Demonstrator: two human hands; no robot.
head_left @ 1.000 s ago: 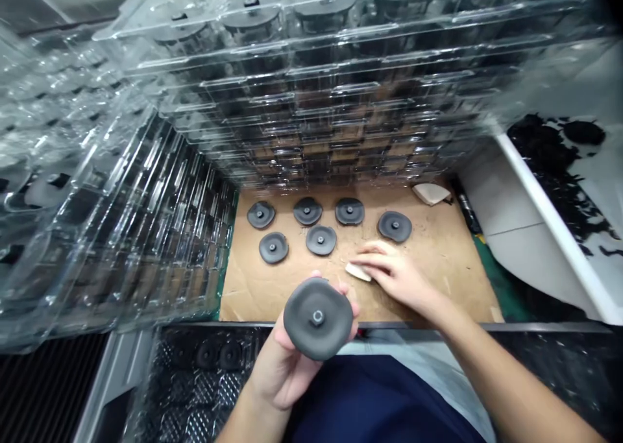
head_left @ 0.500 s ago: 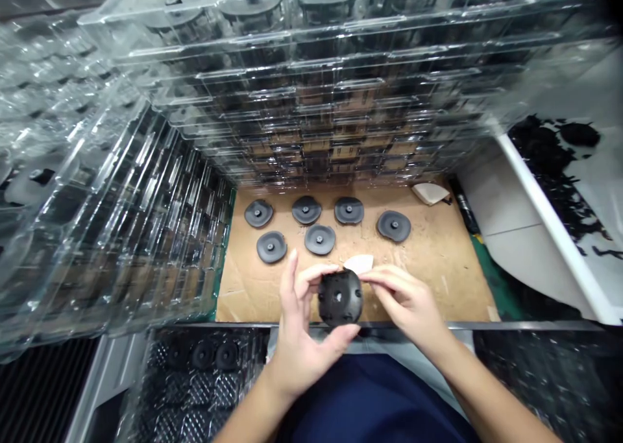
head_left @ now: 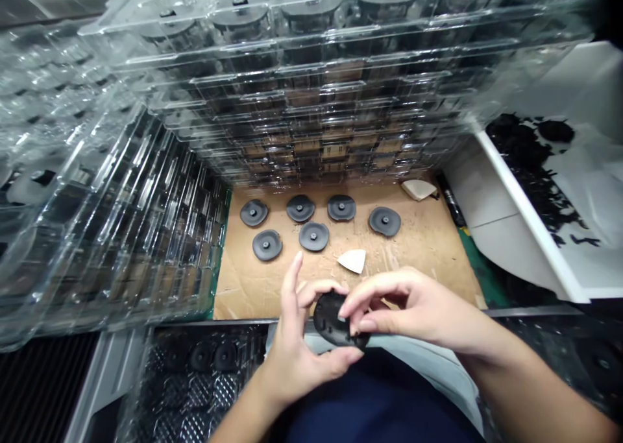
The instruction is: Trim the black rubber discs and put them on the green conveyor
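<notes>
My left hand [head_left: 304, 355] grips a black round plastic part [head_left: 327, 316] by its edge, thumb below and fingers above, with the index finger raised. Small raised bumps show on the part's upturned face. Over the right side of this part, the fingertips of my right hand [head_left: 413, 307] are pinched together and touch it. Whatever lies between those fingertips, if anything, is hidden. Just beyond my hands a white wedge-shaped piece [head_left: 352, 260] rests on the cardboard [head_left: 423, 255]. Several dark grey discs with a central knob, such as one disc [head_left: 314, 237], lie farther back.
Tall stacks of clear plastic trays [head_left: 302, 93] rise at the back and on the left [head_left: 160, 216]. On the right, a white bin [head_left: 530, 216] holds loose black parts [head_left: 525, 157]. Another white wedge [head_left: 418, 189] and a dark pen-like object [head_left: 450, 200] lie near it.
My right hand has moved from beside the black part to over its face. The part has come lower, nearer my body, and tilted, leaving the white wedge in full view.
</notes>
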